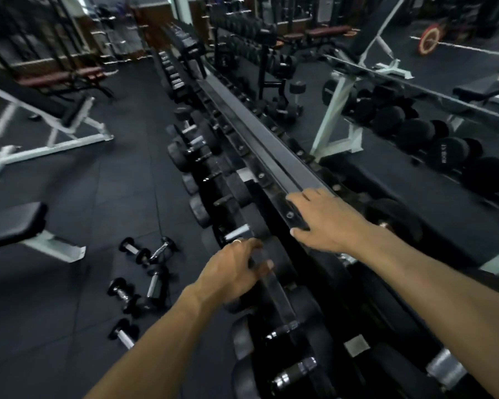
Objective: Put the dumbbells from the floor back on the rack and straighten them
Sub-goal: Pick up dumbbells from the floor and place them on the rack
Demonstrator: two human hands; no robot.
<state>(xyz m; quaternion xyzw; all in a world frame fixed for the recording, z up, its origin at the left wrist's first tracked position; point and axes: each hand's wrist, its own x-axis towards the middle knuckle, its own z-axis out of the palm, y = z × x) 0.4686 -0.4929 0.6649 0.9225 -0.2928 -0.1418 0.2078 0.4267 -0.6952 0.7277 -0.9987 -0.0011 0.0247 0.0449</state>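
Note:
A long black dumbbell rack (260,131) runs from the near right away to the far middle, against a mirror. Black dumbbells with silver handles lie along its shelves. My right hand (326,220) rests flat on the rack's top rail, fingers spread. My left hand (236,269) curls over the head of a black dumbbell (274,272) on the upper shelf. Several small dumbbells lie scattered on the dark floor to the left: one (134,250), another (123,293), one standing askew (154,286), and one (123,334) nearest me.
A white-framed bench (52,133) stands at the left, and a black bench pad (12,223) juts in nearer. The mirror (415,96) on the right reflects another rack of round dumbbells. Dark rubber floor (98,182) lies open between benches and rack.

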